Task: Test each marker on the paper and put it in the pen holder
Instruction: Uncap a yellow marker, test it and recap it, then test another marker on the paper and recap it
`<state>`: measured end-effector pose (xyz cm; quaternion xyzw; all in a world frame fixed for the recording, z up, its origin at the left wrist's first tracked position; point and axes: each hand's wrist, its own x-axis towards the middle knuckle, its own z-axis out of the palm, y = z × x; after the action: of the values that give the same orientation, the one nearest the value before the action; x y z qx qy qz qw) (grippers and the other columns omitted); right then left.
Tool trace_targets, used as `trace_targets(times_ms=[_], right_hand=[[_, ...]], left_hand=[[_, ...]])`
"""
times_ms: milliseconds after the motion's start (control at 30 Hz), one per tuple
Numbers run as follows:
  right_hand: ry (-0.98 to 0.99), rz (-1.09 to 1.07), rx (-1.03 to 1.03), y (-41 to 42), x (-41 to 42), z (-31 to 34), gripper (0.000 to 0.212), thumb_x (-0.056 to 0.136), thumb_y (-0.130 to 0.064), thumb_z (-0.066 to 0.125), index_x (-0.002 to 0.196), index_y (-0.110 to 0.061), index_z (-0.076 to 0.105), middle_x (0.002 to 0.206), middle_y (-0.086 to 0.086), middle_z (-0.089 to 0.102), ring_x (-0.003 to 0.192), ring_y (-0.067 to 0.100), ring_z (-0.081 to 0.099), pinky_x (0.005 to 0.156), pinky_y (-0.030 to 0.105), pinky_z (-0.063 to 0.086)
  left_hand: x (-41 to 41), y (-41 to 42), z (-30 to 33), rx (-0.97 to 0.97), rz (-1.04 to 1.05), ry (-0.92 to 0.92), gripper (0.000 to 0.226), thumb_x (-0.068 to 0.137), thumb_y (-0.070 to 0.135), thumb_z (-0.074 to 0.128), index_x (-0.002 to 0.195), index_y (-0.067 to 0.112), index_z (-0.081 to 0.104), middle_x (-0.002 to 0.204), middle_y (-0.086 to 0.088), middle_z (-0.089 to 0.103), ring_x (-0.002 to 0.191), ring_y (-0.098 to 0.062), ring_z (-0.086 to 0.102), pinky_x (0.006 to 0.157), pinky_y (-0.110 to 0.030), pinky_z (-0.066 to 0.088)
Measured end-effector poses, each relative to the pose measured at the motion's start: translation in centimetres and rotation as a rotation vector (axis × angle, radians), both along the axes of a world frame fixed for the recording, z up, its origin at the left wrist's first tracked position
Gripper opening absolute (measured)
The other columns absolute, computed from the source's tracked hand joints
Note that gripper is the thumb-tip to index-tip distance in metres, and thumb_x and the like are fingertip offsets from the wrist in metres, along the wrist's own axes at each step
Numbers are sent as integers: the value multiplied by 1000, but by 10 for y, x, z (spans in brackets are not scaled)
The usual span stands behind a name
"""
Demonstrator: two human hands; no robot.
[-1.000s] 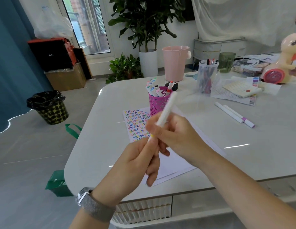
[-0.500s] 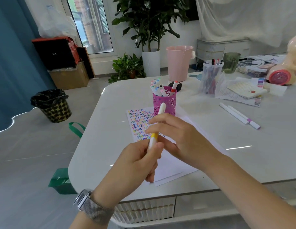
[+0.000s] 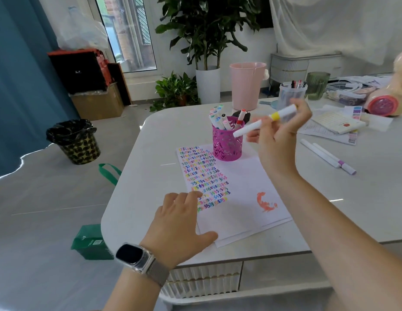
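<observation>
The marker (image 3: 265,122), white with a yellow band, is in the upper middle of the frame, tilted, just right of the pink pen holder (image 3: 227,142). The right hand (image 3: 278,140) holds it, fingers closed around its body. The pen holder stands on the far edge of the paper (image 3: 236,198), full of markers. The left hand (image 3: 179,225) lies open and flat at the paper's lower left edge, holding nothing. Two more markers (image 3: 328,157) lie at the right on the table (image 3: 150,176).

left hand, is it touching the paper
Touching: the head view shows the left hand lying flat with fingertips and thumb on the paper's left edge.
</observation>
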<state>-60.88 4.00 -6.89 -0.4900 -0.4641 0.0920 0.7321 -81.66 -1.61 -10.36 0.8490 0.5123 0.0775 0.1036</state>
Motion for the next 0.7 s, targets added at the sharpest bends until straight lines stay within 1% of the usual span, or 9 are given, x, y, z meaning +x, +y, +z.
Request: trace_targets(times_ms=[67, 133, 200, 267, 367, 433, 533, 633, 700], right_hand=[[221, -33, 11, 6, -5, -2, 33, 99, -3, 34, 119, -23, 16, 91, 11, 64, 55, 18, 67, 61, 28, 58], [274, -43, 84, 15, -7, 0, 32, 99, -1, 31, 120, -20, 16, 89, 2, 59, 61, 21, 68, 67, 30, 59], [104, -59, 145, 24, -7, 3, 30, 99, -2, 31, 122, -16, 19, 92, 2, 59, 68, 21, 69, 69, 34, 60], [-110, -64, 156, 33, -3, 4, 31, 100, -5, 32, 125, -21, 22, 95, 8, 59, 70, 20, 68, 68, 36, 60], [-430, -69, -4, 49, 3, 3, 40, 100, -10, 33, 130, -34, 20, 90, 13, 61, 70, 25, 63, 60, 35, 52], [-618, -52, -171, 57, 5, -4, 49, 101, -10, 33, 137, -39, 20, 86, 16, 60, 73, 30, 59, 62, 37, 47], [-718, 10, -434, 62, 7, -17, 47, 104, -21, 28, 148, -36, 22, 86, 13, 56, 81, 35, 55, 70, 41, 44], [-736, 49, -479, 63, 8, -26, 48, 104, -22, 31, 150, -32, 23, 116, 17, 56, 106, 36, 54, 89, 44, 44], [-734, 68, -456, 59, 12, -25, 55, 99, -13, 39, 150, -27, 24, 125, 17, 48, 115, 32, 47, 99, 38, 38]], left_hand=[[-1, 0, 0, -9, 7, 34, 84, 80, 58, 54, 145, 25, 12, 144, 9, 33, 135, -16, 19, 109, -31, 28], [-1, 1, -1, -13, 11, 54, 86, 82, 56, 53, 146, 24, 6, 144, 9, 37, 134, -17, 23, 107, -34, 29], [-1, 0, -1, -40, 8, 58, 87, 84, 54, 53, 147, 23, 1, 143, 8, 39, 132, -18, 29, 106, -35, 31], [-2, 0, -1, -85, 1, 46, 87, 85, 53, 52, 147, 23, -1, 146, 8, 35, 132, -18, 29, 106, -35, 32], [-4, 0, 0, -108, -18, 47, 84, 85, 53, 53, 147, 23, 4, 146, 7, 34, 133, -17, 28, 106, -36, 33], [-5, 1, 0, -117, -21, 46, 83, 85, 53, 54, 147, 23, 8, 146, 7, 34, 133, -17, 28, 106, -36, 33], [-4, 0, -1, -124, -24, 50, 85, 84, 55, 54, 147, 23, 7, 146, 7, 34, 133, -17, 28, 107, -37, 33], [-4, 0, -1, -116, -26, 62, 87, 83, 57, 54, 147, 23, 6, 146, 8, 33, 133, -17, 28, 107, -38, 33], [-4, 1, -1, -109, -25, 62, 87, 83, 57, 53, 147, 22, 6, 145, 8, 34, 132, -17, 29, 106, -37, 34]])
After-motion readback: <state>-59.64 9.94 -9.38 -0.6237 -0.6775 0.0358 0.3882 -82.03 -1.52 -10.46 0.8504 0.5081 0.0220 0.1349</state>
